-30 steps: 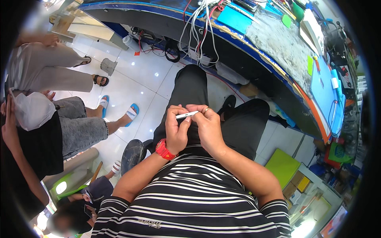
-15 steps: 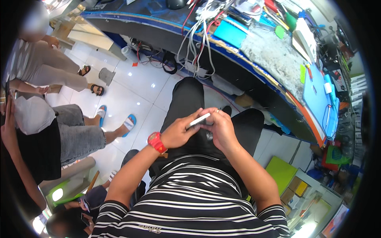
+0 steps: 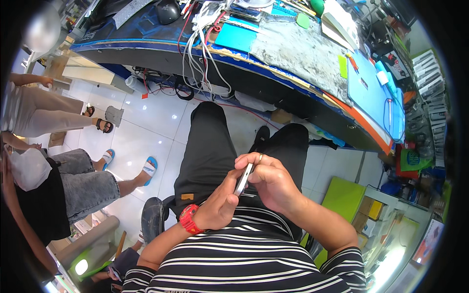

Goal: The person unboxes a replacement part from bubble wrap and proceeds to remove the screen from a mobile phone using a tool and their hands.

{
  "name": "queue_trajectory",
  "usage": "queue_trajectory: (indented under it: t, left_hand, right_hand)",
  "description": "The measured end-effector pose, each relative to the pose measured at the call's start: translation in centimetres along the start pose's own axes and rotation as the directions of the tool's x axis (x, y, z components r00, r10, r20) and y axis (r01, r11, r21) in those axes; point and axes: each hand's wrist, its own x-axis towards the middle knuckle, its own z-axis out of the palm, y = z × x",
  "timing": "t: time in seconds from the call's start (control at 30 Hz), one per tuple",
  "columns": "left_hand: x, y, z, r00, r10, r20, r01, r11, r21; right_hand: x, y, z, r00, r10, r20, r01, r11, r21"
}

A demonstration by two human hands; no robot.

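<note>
A slim smartphone [image 3: 244, 179] with a pale metal edge is held above my lap, its narrow side turned up toward me. My left hand [image 3: 221, 204], below a red wristwatch [image 3: 191, 219], is closed along one side of it, thumb near the lower end. My right hand [image 3: 274, 183], with a ring on one finger, grips the other side with bent fingers around the upper end. The phone's two broad faces are mostly hidden by the palms and fingers.
Ahead stands a cluttered workbench [image 3: 288, 49] with white cables [image 3: 199, 53] hanging over its edge and a blue mat [image 3: 367, 88]. People stand at the left, one in blue sandals [image 3: 149, 167]. A glass display case [image 3: 391, 234] is at the lower right, beside a green panel [image 3: 337, 200].
Both hands have come nearer my body with the phone, which is now tilted more upright. My view has shifted, so the bench and the people appear further left.
</note>
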Motion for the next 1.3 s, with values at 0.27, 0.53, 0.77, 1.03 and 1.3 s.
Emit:
queue_trajectory:
  t: [0.27, 0.53, 0.77, 1.03, 1.3]
  left_hand:
    - [-0.2, 1.0, 0.9, 1.000, -0.020, 0.019, 0.020, 1.000, -0.009]
    - [0.6, 1.3, 1.4, 0.999, -0.020, -0.026, 0.019, 0.999, -0.041]
    - [0.7, 0.5, 1.3, 1.000, -0.026, -0.003, 0.026, 0.993, -0.117]
    - [0.6, -0.2, 1.3, 0.997, 0.060, -0.055, -0.064, 0.996, -0.066]
    - [0.5, -1.7, 1.2, 0.985, 0.169, -0.036, -0.164, 0.980, 0.109]
  right_hand:
    - [-1.1, 0.4, -0.2, 1.000, 0.014, 0.011, -0.014, 1.000, 0.001]
    - [-1.5, 0.3, 0.2, 0.989, -0.126, 0.084, 0.142, 0.964, -0.226]
    - [-2.8, 0.0, -0.7, 0.941, -0.284, 0.184, 0.338, 0.823, -0.456]
    - [-2.4, -0.2, -2.3, 0.966, -0.239, 0.095, 0.248, 0.964, -0.095]
    - [-2.0, -0.4, -2.6, 0.978, -0.210, 0.021, 0.210, 0.962, -0.172]
